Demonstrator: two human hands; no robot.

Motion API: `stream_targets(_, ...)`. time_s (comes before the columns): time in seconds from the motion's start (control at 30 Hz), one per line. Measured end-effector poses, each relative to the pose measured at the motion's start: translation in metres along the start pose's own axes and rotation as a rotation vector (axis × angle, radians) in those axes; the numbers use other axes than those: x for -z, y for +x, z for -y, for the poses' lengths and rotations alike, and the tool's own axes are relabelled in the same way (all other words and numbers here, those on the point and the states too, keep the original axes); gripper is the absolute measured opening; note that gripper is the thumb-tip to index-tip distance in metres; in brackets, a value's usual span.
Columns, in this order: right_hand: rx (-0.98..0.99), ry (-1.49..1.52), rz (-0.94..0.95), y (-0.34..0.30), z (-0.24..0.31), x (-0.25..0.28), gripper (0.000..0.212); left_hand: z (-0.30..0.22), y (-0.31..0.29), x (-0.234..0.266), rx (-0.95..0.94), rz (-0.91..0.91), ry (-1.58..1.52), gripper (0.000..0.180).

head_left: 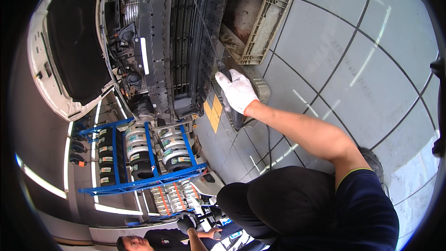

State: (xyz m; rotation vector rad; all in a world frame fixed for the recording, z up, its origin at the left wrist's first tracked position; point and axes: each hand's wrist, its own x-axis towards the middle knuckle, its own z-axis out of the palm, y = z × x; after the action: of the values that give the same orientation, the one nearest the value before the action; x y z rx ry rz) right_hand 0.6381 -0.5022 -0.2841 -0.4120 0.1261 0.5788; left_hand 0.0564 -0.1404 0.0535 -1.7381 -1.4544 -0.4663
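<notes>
Screwdriver (210, 37), long and thin-shafted with a dark handle, sits far centre, its tip reaching into the black grille (186, 32) of the stripped car front, its handle clenched in the gloved right hand (238, 90). Left hand not in view. Judged mid-job: bumper cover off, grille mounted; grey crate (260, 18) on the floor just right.

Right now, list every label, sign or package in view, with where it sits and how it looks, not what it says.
Tyre labels: small rectangular stickers, white with green and dark patches, on the treads of the black tyres stacked in the blue metal rack, lower left.
Yellow floor tiles: yellow square markings on the grey floor below the car's front end.
No screens or packages show.
</notes>
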Motion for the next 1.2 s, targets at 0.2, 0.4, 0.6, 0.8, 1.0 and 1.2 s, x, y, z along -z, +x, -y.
stream_targets(0.2,0.003,0.059,-0.01,0.029,0.01,0.001,0.055,-0.001,-0.011,-0.008,-0.024,0.012,0.004,0.046)
stream_targets(0.4,0.004,0.058,0.05,0.03,0.006,0.003,0.04,-0.011,-0.034,-0.021,-0.038,0.063,-0.022,0.046)
stream_targets(0.6,-0.047,-0.017,0.018,0.036,0.003,-0.004,0.056,-0.006,-0.031,-0.023,-0.042,0.026,0.0,0.043)
stream_targets(0.8,-0.02,0.054,0.067,0.054,0.012,-0.003,0.075,0.003,-0.025,-0.027,-0.02,0.04,0.034,0.041)
stream_targets(1.0,-0.114,-0.102,0.075,0.044,0.008,-0.001,0.081,-0.029,-0.051,-0.005,-0.002,0.061,-0.031,0.04)
stream_targets(1.2,0.027,-0.04,0.078,0.057,0.02,-0.001,0.07,-0.042,-0.06,0.012,0.008,0.084,-0.019,0.043)
